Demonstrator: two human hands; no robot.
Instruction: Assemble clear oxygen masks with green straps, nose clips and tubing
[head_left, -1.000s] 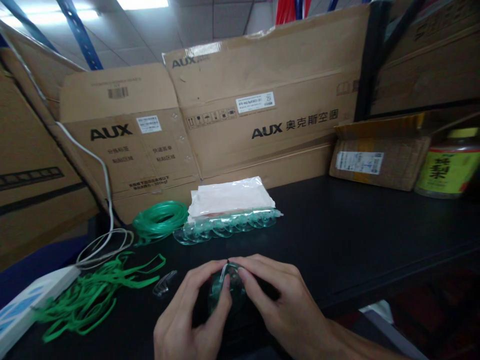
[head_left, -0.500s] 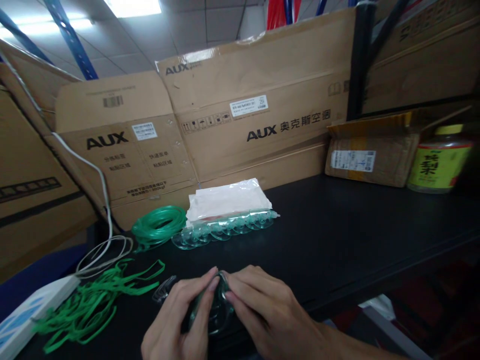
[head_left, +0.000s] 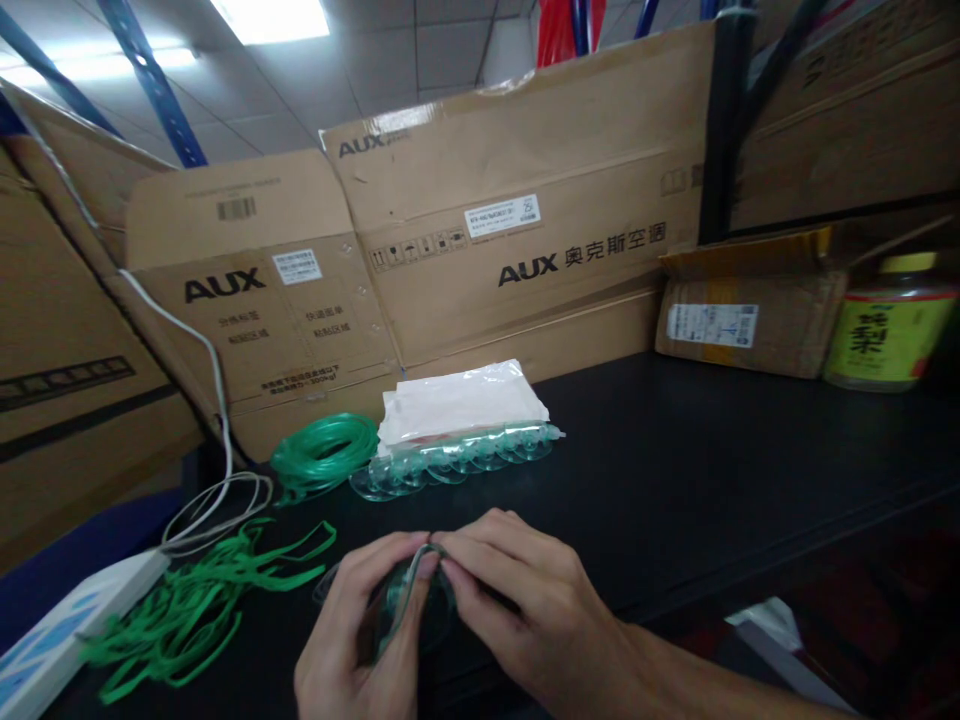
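Note:
Both of my hands are closed at the front edge of the black surface, fingertips meeting on a clear, green-tinted plastic mask (head_left: 394,592). My left hand (head_left: 352,610) pinches its edge, with the thumb inside the curve. My right hand (head_left: 529,590) pinches the same edge from the other side. A thin pale strip or rim arches over the left thumb; which it is I cannot tell. My fingers hide much of the mask. Behind them lies a row of similar clear greenish pieces (head_left: 457,465), beside a coil of green tubing (head_left: 326,450).
Tangled green straps (head_left: 180,610) lie left, against a white power strip (head_left: 82,630) with its cable. White packets (head_left: 461,405) rest behind the clear row. A large cardboard sheet (head_left: 450,300) stands at the back. A small carton (head_left: 739,320) and a yellow-labelled jar (head_left: 892,325) stand right.
My fingertips have come closer together on the mask's edge, and the pale strip over the left thumb now shows more plainly. The view has shifted slightly.

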